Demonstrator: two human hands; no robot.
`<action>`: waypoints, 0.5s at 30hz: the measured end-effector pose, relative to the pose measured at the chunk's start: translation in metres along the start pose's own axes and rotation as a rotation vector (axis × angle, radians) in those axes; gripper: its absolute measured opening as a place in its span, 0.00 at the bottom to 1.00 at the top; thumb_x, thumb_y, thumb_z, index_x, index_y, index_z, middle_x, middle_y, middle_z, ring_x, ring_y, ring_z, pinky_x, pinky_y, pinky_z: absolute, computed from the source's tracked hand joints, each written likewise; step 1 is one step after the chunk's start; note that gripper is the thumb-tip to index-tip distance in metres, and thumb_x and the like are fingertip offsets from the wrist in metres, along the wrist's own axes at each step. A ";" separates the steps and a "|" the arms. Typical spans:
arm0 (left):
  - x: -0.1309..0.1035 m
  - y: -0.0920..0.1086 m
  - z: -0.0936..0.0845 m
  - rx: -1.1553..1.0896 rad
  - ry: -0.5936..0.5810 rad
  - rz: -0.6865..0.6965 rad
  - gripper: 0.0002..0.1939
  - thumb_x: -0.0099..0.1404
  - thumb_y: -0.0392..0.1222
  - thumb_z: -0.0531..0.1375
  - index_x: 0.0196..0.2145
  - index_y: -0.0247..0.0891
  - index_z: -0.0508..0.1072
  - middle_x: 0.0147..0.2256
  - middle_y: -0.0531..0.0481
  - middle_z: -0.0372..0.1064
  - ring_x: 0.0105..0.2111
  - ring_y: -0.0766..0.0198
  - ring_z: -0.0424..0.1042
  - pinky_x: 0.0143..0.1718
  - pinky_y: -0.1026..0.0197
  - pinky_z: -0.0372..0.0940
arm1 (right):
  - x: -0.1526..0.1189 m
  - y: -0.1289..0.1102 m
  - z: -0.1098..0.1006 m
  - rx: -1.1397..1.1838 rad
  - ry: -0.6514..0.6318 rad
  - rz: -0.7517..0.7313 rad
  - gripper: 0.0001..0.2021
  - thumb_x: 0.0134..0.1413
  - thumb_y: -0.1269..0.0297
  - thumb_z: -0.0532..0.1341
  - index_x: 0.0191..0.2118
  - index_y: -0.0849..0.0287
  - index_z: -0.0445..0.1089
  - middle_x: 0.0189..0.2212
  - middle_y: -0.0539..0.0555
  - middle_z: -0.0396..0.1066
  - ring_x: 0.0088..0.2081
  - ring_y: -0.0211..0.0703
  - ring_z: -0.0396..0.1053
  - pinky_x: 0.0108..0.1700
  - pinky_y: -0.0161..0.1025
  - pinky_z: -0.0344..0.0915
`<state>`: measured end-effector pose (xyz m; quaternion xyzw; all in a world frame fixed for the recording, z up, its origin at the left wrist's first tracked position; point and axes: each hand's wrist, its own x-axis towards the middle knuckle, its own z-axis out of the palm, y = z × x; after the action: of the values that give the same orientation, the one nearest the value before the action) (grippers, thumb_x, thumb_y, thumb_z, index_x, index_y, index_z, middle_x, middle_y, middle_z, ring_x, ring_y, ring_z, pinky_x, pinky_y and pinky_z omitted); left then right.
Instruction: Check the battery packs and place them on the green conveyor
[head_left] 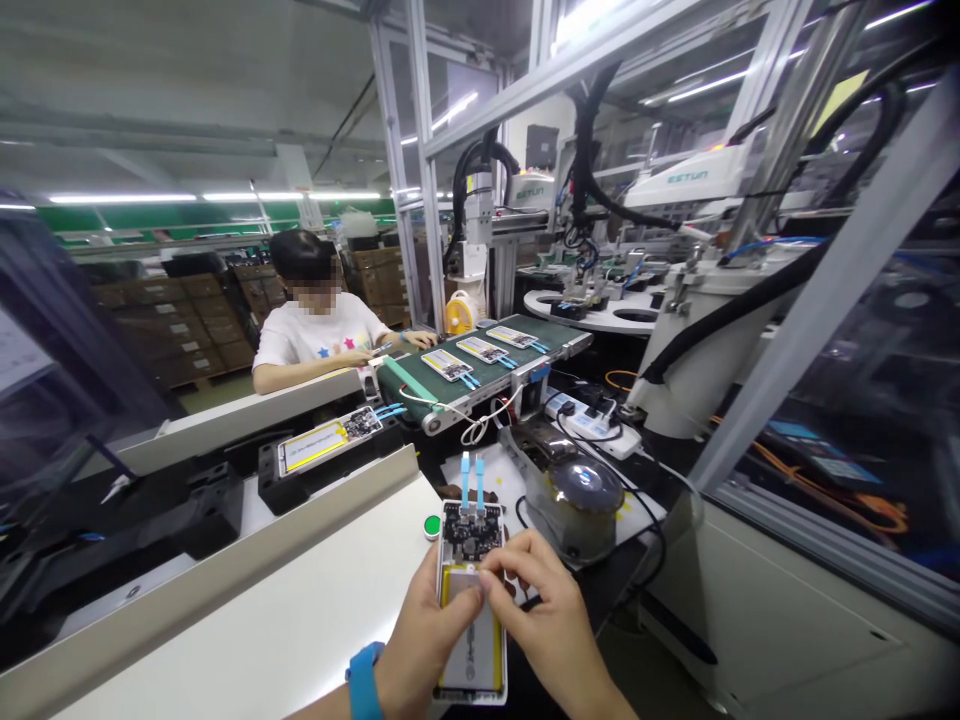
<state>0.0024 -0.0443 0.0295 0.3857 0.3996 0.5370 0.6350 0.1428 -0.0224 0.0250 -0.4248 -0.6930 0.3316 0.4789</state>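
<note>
An open power bank (472, 640), a white case with a yellow-edged flat battery and a black circuit board (471, 532), is held upright in front of me. Two light blue strips (472, 482) stick up from its top end. My left hand (431, 620) is wrapped round the left side, its thumb on the battery. Over the battery's upper right edge, my right hand (536, 595) has thumb and forefinger pinched together; what lies between the fingertips is too small to make out. A blue band (365, 680) circles my left wrist.
Another open power bank (322, 445) lies in a black fixture (277, 490) at the left. Several more ride on a green conveyor (397, 385), with a co-worker (322, 320) behind it. A green button (431, 526), a power strip (592, 425) and a robot arm (690, 180) are nearby.
</note>
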 end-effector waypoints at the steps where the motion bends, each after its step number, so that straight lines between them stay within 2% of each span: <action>1: 0.000 0.000 0.000 0.007 0.002 0.005 0.18 0.60 0.39 0.63 0.46 0.38 0.63 0.43 0.44 0.73 0.39 0.55 0.74 0.38 0.59 0.67 | 0.000 0.000 0.001 -0.009 0.017 -0.006 0.05 0.55 0.64 0.60 0.31 0.54 0.73 0.31 0.51 0.63 0.35 0.41 0.66 0.39 0.36 0.65; 3: 0.000 0.000 0.000 0.038 -0.002 0.021 0.19 0.60 0.40 0.63 0.47 0.38 0.63 0.43 0.44 0.74 0.39 0.54 0.74 0.39 0.58 0.67 | -0.001 0.001 0.005 0.033 0.080 0.013 0.02 0.52 0.65 0.62 0.31 0.55 0.71 0.36 0.53 0.63 0.41 0.44 0.65 0.42 0.37 0.65; 5: -0.001 0.000 0.000 0.090 0.004 0.051 0.19 0.61 0.41 0.63 0.47 0.37 0.63 0.43 0.44 0.73 0.41 0.53 0.73 0.41 0.57 0.67 | 0.000 0.000 0.010 0.225 0.129 0.105 0.05 0.49 0.65 0.64 0.29 0.56 0.65 0.40 0.54 0.63 0.41 0.44 0.65 0.40 0.37 0.65; 8: -0.003 0.001 0.000 0.174 0.021 0.106 0.19 0.60 0.42 0.63 0.48 0.37 0.64 0.45 0.43 0.73 0.45 0.51 0.71 0.44 0.57 0.66 | 0.002 -0.004 0.016 0.689 0.056 0.349 0.14 0.47 0.65 0.65 0.29 0.55 0.55 0.33 0.49 0.64 0.33 0.38 0.63 0.35 0.34 0.64; 10: -0.004 0.000 -0.001 0.197 0.022 0.121 0.20 0.60 0.42 0.64 0.48 0.37 0.65 0.44 0.44 0.73 0.43 0.52 0.72 0.44 0.57 0.67 | 0.004 -0.009 0.019 0.903 0.009 0.464 0.16 0.47 0.68 0.64 0.30 0.54 0.51 0.27 0.45 0.62 0.29 0.34 0.61 0.33 0.32 0.63; 12: -0.004 -0.001 -0.002 0.201 0.016 0.116 0.21 0.59 0.44 0.64 0.48 0.37 0.66 0.42 0.45 0.74 0.40 0.53 0.73 0.43 0.57 0.67 | 0.004 -0.014 0.020 1.000 0.031 0.501 0.18 0.45 0.71 0.64 0.30 0.54 0.51 0.25 0.43 0.61 0.27 0.32 0.60 0.31 0.31 0.61; 15: -0.003 -0.004 -0.005 0.179 0.022 0.083 0.23 0.57 0.45 0.66 0.48 0.37 0.66 0.43 0.43 0.75 0.41 0.52 0.73 0.43 0.56 0.68 | 0.001 -0.015 0.018 0.986 0.025 0.471 0.16 0.46 0.70 0.65 0.31 0.54 0.53 0.27 0.44 0.64 0.29 0.33 0.63 0.33 0.32 0.62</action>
<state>-0.0007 -0.0477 0.0245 0.4511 0.4365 0.5291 0.5709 0.1213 -0.0284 0.0323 -0.2978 -0.3357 0.7104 0.5422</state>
